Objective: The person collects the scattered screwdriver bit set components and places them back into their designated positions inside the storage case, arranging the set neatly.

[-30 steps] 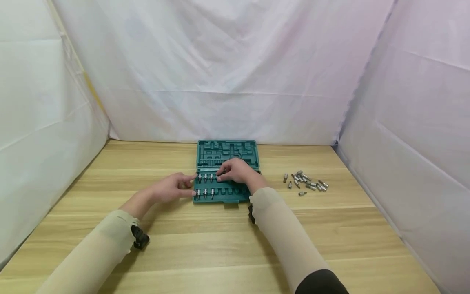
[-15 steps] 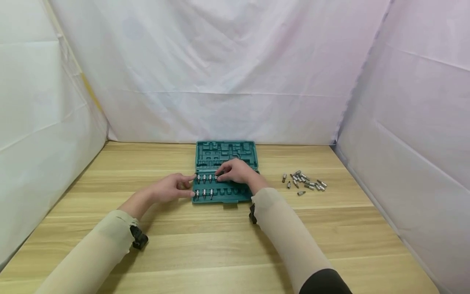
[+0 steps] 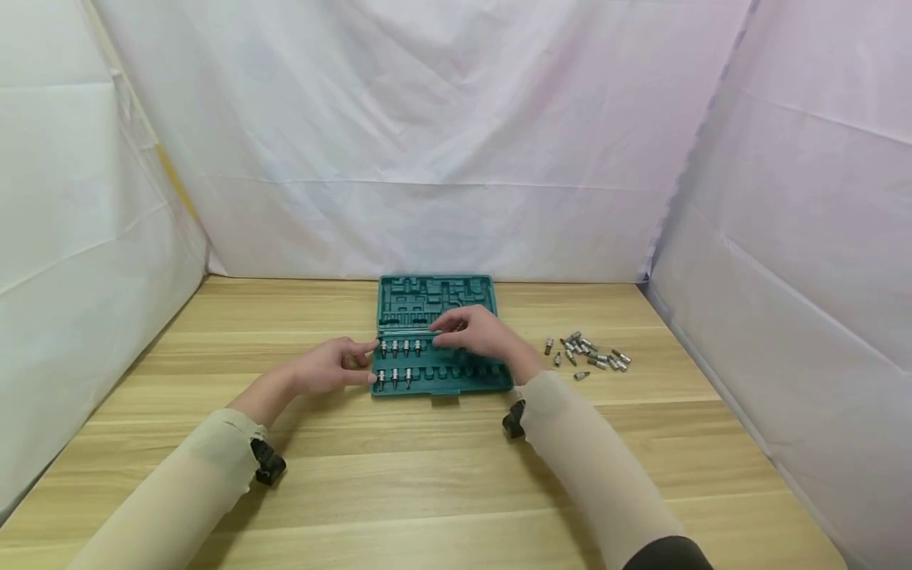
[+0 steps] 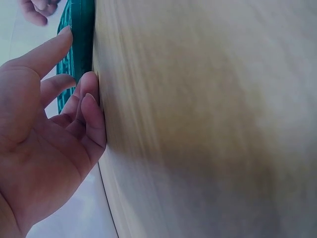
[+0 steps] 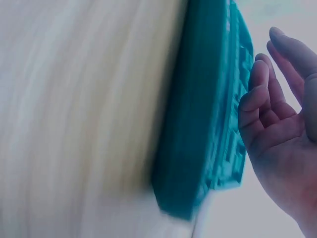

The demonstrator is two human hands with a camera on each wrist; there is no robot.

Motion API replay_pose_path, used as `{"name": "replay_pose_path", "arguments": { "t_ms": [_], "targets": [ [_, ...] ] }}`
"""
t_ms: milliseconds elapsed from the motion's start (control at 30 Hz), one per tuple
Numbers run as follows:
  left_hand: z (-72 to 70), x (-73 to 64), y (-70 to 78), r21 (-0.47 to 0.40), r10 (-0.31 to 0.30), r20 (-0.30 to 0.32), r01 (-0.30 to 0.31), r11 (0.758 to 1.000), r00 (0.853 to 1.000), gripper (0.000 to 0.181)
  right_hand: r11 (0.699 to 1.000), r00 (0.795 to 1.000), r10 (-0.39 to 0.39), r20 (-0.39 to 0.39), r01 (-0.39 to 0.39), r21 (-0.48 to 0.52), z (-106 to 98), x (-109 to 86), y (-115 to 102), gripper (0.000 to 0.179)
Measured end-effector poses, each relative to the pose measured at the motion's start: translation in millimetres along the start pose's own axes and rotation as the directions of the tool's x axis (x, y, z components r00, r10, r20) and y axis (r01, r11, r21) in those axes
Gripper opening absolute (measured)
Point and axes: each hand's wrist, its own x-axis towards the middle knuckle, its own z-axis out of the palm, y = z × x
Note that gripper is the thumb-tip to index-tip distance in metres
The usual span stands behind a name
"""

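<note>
An open green plastic case (image 3: 406, 393) lies on the table with its lid back. Several silver bit sockets (image 3: 406, 347) stand in the left end of its upper row, and three bit sockets (image 3: 395, 378) fill the left of the lower row. My left hand (image 3: 324, 368) has its thumb and index finger spread against the case's left edge; the left wrist view shows the thumb (image 4: 52, 52) straight at the rim. My right hand (image 3: 480, 332) hovers over the case, fingers bent loosely. Nothing shows between its fingers (image 5: 255, 94) in the right wrist view.
A loose pile of bit sockets (image 3: 580, 344) lies on the wooden table (image 3: 399, 483) to the right of the case. White cloth (image 3: 427, 142) hangs behind and on both sides.
My right hand has let go of the bit socket at the fourth upper slot and moved right and up, leaving it in the case. The left hand stays at the case's edge.
</note>
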Motion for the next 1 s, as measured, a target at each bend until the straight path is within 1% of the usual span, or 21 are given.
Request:
{"name": "replay_pose_path", "arguments": {
  "t_ms": [100, 233, 467, 533, 633, 733, 833, 1000],
  "targets": [
    [0.2, 1.1, 0.2, 0.001, 0.004, -0.003, -0.004, 1.000, 1.000, 0.079, 1.000, 1.000, -0.001, -0.007, 0.001, 0.017, -14, -10.4, 6, 0.032],
    [-1.1, 2.3, 0.8, 0.000, 0.010, -0.004, -0.010, 1.000, 1.000, 0.078, 0.999, 0.999, 0.016, -0.029, -0.015, 0.030, -36, -26.8, 22, 0.036],
    [-2.8, 2.9, 1.2, 0.005, 0.014, 0.001, -0.014, 1.000, 1.000, 0.079, 0.996, 0.991, 0.086, -0.106, -0.083, 0.038, -70, -59.1, 53, 0.047],
    [-2.8, 3.4, 0.5, -0.003, 0.006, 0.003, -0.006, 1.000, 1.000, 0.079, 0.995, 0.987, 0.094, -0.127, -0.090, 0.041, -78, -68.3, 61, 0.048],
    [-2.0, 4.6, -0.6, -0.008, -0.004, 0.006, 0.004, 1.000, 1.000, 0.079, 0.996, 0.983, 0.086, -0.163, -0.083, 0.024, -89, -82.4, 72, 0.046],
    [-0.7, 5.8, -1.4, -0.012, -0.007, 0.005, 0.007, 1.000, 1.000, 0.079, 0.997, 0.975, 0.075, -0.208, -0.078, -0.004, -100, -95.5, 88, 0.043],
    [1.1, 6.6, -1.5, -0.018, -0.004, 0.006, 0.004, 1.000, 1.000, 0.078, 0.995, 0.967, 0.087, -0.240, -0.094, -0.017, -111, -110.1, 104, 0.043],
    [1.6, 6.7, 0.3, -0.024, 0.008, 0.008, -0.008, 1.000, 1.000, 0.079, 0.988, 0.949, 0.151, -0.275, -0.154, 0.011, -130, -136.3, 128, 0.047]
  ]
}}
